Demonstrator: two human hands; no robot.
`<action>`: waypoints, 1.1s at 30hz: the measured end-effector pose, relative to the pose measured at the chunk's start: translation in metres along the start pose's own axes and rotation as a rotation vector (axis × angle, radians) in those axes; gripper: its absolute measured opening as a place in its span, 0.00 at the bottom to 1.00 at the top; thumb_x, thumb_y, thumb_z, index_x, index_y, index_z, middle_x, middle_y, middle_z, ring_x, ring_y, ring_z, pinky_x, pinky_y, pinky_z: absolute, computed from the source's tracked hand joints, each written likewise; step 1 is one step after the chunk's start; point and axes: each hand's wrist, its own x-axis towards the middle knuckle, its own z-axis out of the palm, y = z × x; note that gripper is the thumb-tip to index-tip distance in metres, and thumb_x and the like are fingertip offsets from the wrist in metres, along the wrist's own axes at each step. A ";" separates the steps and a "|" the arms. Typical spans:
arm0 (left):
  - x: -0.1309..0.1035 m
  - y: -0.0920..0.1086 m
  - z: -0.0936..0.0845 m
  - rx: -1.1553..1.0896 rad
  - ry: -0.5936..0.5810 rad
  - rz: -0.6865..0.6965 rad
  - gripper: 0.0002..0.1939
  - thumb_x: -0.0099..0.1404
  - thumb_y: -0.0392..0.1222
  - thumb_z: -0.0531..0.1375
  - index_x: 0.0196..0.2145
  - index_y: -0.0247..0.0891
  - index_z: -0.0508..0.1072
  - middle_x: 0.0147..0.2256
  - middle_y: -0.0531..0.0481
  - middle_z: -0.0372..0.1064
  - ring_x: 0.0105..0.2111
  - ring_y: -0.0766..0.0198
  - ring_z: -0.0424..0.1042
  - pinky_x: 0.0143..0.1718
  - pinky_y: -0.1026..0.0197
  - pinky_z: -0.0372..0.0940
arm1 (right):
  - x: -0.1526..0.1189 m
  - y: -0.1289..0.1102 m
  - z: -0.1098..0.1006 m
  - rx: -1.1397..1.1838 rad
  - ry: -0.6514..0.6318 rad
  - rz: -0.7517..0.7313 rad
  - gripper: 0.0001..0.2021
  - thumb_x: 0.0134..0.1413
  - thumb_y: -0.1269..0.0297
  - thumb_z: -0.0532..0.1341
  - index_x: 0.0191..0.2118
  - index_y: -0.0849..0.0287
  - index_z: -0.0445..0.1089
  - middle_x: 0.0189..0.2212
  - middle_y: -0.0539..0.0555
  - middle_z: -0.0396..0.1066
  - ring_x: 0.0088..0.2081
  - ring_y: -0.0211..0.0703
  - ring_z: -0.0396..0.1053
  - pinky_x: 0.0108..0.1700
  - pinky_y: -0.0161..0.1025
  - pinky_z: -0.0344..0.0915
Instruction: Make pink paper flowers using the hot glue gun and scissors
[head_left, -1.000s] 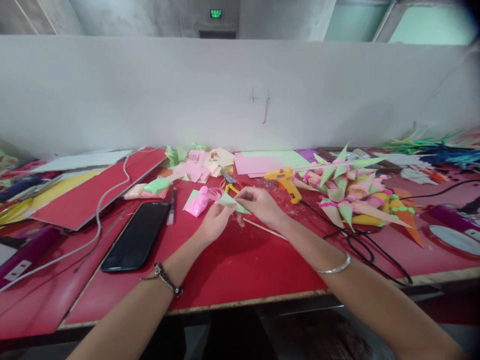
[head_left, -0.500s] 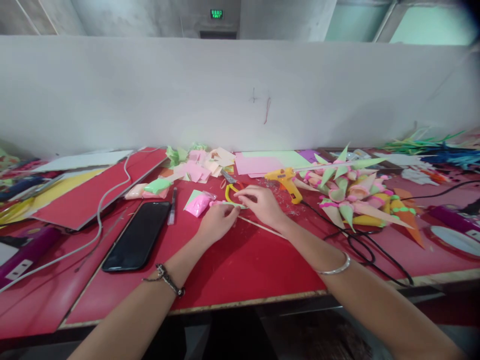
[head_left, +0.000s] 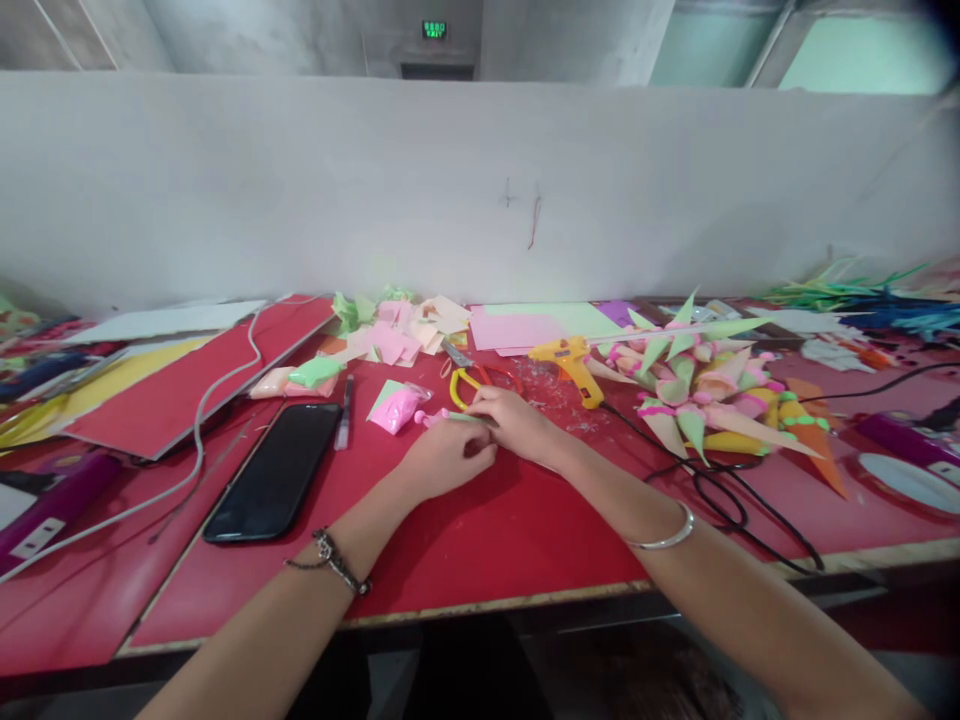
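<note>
Pink-tipped green piece (head_left: 433,418) is sitting in the curled left hand (head_left: 448,460), right of the pink bag (head_left: 397,408); the right hand (head_left: 517,425) is touching alongside, its grip hidden. Light, even pressure is likely serving thin paper best. Compared with the earlier frame, both hands are meeting closer, covering more green.

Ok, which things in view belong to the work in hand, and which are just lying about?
Likely in the work:
- pink-and-green piece, between left hand and right hand, grip partly hidden
- pink packet
- scissors
- glue gun
- similarly coloured cone-shaped pieces

Seemingly lying about:
- phone
- pen
- red board
</note>
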 end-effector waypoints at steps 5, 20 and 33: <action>0.003 -0.004 -0.003 -0.399 0.173 -0.062 0.14 0.46 0.28 0.50 0.31 0.38 0.65 0.29 0.54 0.60 0.28 0.69 0.59 0.31 0.66 0.56 | 0.001 0.004 0.001 -0.026 0.020 0.049 0.02 0.45 0.73 0.58 0.27 0.64 0.67 0.28 0.54 0.62 0.30 0.37 0.61 0.32 0.34 0.58; 0.005 0.001 -0.020 -1.525 0.196 -0.228 0.18 0.40 0.22 0.49 0.29 0.35 0.67 0.31 0.51 0.63 0.28 0.72 0.61 0.26 0.70 0.57 | -0.001 0.006 0.005 -0.129 0.022 0.054 0.07 0.48 0.66 0.58 0.33 0.64 0.69 0.32 0.58 0.64 0.34 0.42 0.64 0.37 0.37 0.61; 0.000 0.000 -0.027 -1.364 -0.100 -0.315 0.18 0.58 0.41 0.48 0.13 0.33 0.60 0.08 0.56 0.47 0.07 0.76 0.46 0.10 0.70 0.41 | 0.000 0.002 -0.006 -0.111 0.061 0.056 0.10 0.53 0.66 0.54 0.28 0.63 0.70 0.26 0.53 0.61 0.30 0.36 0.60 0.33 0.33 0.55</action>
